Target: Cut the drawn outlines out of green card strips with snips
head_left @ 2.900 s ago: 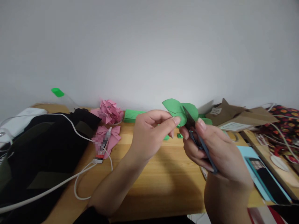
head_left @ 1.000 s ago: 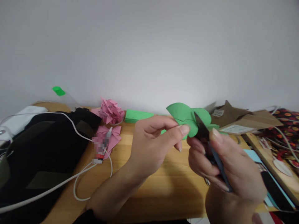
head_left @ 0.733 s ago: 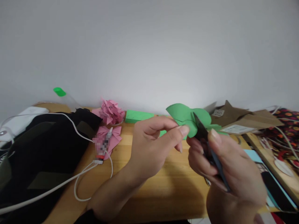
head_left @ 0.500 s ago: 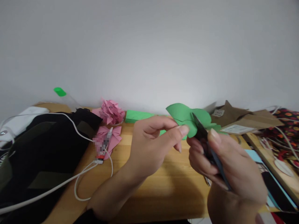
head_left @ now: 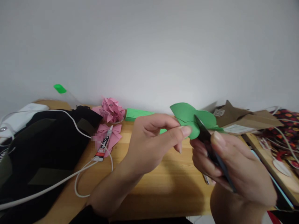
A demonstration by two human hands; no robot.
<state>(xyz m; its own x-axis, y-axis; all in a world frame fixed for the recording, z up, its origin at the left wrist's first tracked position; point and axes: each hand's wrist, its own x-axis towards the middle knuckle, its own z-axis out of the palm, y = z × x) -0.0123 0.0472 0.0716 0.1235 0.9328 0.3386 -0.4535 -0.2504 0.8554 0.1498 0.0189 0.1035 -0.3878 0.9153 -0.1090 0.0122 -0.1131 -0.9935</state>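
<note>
My left hand (head_left: 151, 143) pinches a green paper piece (head_left: 184, 111) with rounded, leaf-like lobes between thumb and fingers, up above the table. In my right hand (head_left: 235, 168) is a pair of dark scissors (head_left: 204, 133), its handle partly covered by my fingers. The scissors' pointed tip lies against the paper, between its lobes. Behind my left hand, a green paper strip or stack (head_left: 137, 114) lies near the wall.
On the left are a pink paper flower (head_left: 112, 109), pink folded paper (head_left: 114, 138), a glue tube (head_left: 104, 146), white cable (head_left: 70, 177) and dark cloth (head_left: 53, 149). Brown packaging (head_left: 247, 119) and patterned fabric (head_left: 286, 124) lie to the right on the wooden table (head_left: 163, 193).
The green paper and the scissors have shifted slightly to the right along with my right hand. My left hand keeps its pinch on the paper.
</note>
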